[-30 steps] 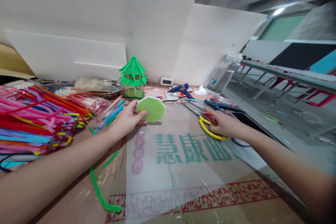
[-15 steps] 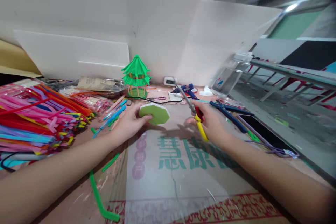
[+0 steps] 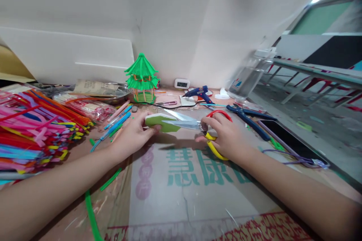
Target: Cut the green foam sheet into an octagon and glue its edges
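Between the thumb and fingers of my left hand (image 3: pixel 135 134) is a flat green foam piece (image 3: pixel 166 127) with straight-cut sides and a white edge. My right hand (image 3: pixel 226 135) grips scissors (image 3: pixel 186 124) with red and yellow handles. The scissor blades are spread apart and point left, one passing in front of the green piece and the other above its far edge. Whether the blades touch the foam I cannot tell. Beyond my hands stands a small pavilion model (image 3: pixel 141 77) with a two-tier green roof and thin posts.
Bundles of colourful pipe cleaners (image 3: pixel 36 128) lie at left. A blue glue gun (image 3: pixel 198 92), a small digital clock (image 3: pixel 181 83) and a clear water bottle (image 3: pixel 250 75) stand at the back. Pliers (image 3: pixel 249 116) and a phone (image 3: pixel 291 139) lie at right.
The scissors have swung from pointing up and away to pointing left, and their blades have opened around the foam piece. My view has shifted slightly.
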Action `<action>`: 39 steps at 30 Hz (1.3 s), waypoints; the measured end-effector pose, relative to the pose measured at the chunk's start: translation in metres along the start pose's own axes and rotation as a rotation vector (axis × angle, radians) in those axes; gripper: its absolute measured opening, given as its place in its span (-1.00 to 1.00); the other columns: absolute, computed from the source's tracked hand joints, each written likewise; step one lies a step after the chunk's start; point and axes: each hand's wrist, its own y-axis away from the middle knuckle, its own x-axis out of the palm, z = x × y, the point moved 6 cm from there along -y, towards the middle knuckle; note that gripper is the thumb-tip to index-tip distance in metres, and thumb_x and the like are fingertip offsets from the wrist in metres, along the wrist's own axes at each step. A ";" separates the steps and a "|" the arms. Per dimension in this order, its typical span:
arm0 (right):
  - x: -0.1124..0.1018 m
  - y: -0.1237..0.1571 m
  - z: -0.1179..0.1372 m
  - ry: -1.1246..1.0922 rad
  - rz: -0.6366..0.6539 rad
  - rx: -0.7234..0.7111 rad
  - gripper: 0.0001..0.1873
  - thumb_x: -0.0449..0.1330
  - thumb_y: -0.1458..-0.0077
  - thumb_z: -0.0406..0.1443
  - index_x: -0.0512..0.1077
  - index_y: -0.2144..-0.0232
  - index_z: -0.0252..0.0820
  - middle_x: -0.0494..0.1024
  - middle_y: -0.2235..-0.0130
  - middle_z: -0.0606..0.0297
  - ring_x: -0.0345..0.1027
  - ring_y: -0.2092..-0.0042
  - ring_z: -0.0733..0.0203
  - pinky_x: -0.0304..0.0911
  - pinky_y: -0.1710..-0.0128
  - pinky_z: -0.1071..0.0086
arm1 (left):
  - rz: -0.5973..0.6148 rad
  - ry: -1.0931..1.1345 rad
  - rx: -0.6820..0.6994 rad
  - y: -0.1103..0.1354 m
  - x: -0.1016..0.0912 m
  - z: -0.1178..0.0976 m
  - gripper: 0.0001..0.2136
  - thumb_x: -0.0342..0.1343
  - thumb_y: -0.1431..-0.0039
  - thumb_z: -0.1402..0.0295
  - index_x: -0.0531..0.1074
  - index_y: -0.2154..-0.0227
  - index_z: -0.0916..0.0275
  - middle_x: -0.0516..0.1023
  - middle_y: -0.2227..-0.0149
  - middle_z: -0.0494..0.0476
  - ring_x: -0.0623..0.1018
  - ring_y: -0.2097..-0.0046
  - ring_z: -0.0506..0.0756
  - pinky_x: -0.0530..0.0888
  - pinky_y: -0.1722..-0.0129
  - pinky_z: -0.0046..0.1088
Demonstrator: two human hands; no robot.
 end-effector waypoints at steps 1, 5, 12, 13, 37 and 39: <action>0.000 0.000 0.001 0.006 -0.003 -0.002 -0.63 0.17 -0.17 0.02 0.41 0.22 -0.14 0.42 0.25 0.15 0.30 0.24 0.07 0.21 0.26 0.29 | 0.024 -0.054 0.039 0.000 0.001 -0.002 -0.78 0.30 -0.03 0.31 0.54 0.22 0.16 0.60 0.20 0.07 0.55 0.10 0.19 0.45 0.06 -0.36; 0.000 0.002 0.002 0.017 -0.009 -0.014 -0.64 0.18 -0.18 0.01 0.42 0.22 -0.16 0.42 0.25 0.15 0.31 0.26 0.10 0.20 0.27 0.31 | 0.099 -0.177 0.141 0.002 0.005 -0.005 -0.82 0.19 -0.16 0.27 0.47 0.19 0.17 0.57 0.23 0.06 0.55 0.16 0.15 0.44 0.17 -0.41; -0.001 0.003 0.004 0.030 -0.049 -0.044 -0.61 0.19 -0.16 0.03 0.42 0.22 -0.17 0.44 0.27 0.18 0.30 0.29 0.13 0.19 0.30 0.33 | 0.128 -0.211 0.151 0.002 0.007 -0.004 -0.82 0.14 -0.18 0.27 0.39 0.19 0.21 0.52 0.23 0.06 0.52 0.17 0.13 0.41 0.21 -0.42; -0.002 0.003 0.004 0.024 -0.062 -0.046 -0.60 0.19 -0.16 0.03 0.42 0.22 -0.17 0.44 0.27 0.19 0.30 0.29 0.13 0.19 0.30 0.34 | 0.133 -0.213 0.152 0.002 0.007 -0.004 -0.81 0.14 -0.18 0.27 0.38 0.18 0.21 0.51 0.23 0.06 0.51 0.17 0.13 0.40 0.20 -0.42; -0.005 0.004 0.011 0.104 -0.132 -0.131 -0.66 0.21 -0.19 -0.07 0.48 0.18 -0.23 0.43 0.32 0.19 0.30 0.32 0.16 0.16 0.36 0.37 | 0.134 -0.197 0.135 0.006 0.007 -0.004 -0.79 0.14 -0.21 0.24 0.37 0.16 0.21 0.52 0.19 0.08 0.52 0.14 0.11 0.43 0.16 -0.40; -0.005 0.004 0.011 0.108 -0.139 -0.138 -0.64 0.21 -0.18 -0.05 0.48 0.18 -0.23 0.43 0.33 0.20 0.30 0.32 0.17 0.15 0.37 0.37 | 0.143 -0.189 0.136 0.006 0.008 -0.004 -0.79 0.13 -0.22 0.23 0.37 0.16 0.21 0.52 0.18 0.08 0.52 0.13 0.11 0.43 0.15 -0.40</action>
